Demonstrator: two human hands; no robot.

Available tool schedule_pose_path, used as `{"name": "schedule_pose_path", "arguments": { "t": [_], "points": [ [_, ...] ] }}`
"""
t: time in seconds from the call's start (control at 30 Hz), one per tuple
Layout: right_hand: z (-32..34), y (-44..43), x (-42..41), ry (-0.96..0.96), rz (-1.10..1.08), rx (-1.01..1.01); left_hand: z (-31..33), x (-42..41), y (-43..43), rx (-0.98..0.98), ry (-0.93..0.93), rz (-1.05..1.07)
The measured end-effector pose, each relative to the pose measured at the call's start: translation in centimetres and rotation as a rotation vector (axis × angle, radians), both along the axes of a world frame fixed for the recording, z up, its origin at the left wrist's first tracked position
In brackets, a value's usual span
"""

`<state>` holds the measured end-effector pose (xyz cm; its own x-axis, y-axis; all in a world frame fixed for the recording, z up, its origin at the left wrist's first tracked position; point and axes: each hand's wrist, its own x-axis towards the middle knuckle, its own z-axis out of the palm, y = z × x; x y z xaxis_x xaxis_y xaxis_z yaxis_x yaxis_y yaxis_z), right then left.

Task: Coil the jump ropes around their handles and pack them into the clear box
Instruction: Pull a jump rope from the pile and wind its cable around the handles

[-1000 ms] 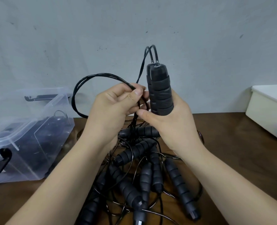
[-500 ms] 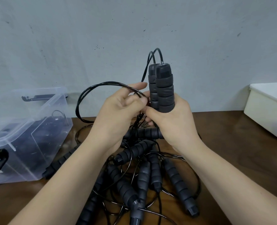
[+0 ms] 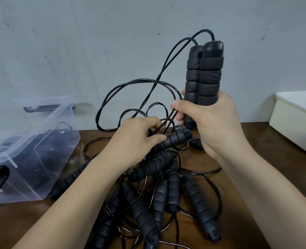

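Black ribbed foam jump-rope handles [image 3: 204, 76] stand paired and upright in my right fist [image 3: 214, 126] above the brown wooden table [image 3: 267, 159]; my left hand [image 3: 137, 139], lower, pinches their thin black cord [image 3: 162, 71].

A clear box [image 3: 32, 150] sits left on the tabletop [image 3: 265, 169], a tub [image 3: 295, 123] right. Jump ropes [image 3: 157, 194] lie piled between them, near the front edge.
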<state>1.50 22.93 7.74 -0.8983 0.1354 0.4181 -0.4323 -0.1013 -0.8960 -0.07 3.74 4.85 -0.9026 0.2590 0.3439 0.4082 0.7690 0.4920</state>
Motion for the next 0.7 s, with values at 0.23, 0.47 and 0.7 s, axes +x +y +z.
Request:
{"name": "schedule_pose_path", "arguments": {
  "t": [0.23, 0.47, 0.7],
  "points": [
    [1.8, 1.6, 0.8, 0.040, 0.003, -0.094, -1.6, -1.2, -0.2, -0.177, -0.118, 0.043],
    [1.1, 1.3, -0.2, 0.013, -0.007, -0.100, -1.2, -2.1, -1.2, -0.080, 0.022, -0.041],
    [-0.7, -1.1, -0.1, -0.146, 0.173, -0.078, -0.9, -1.9, -0.7, -0.076, 0.001, -0.142]
  ]
}}
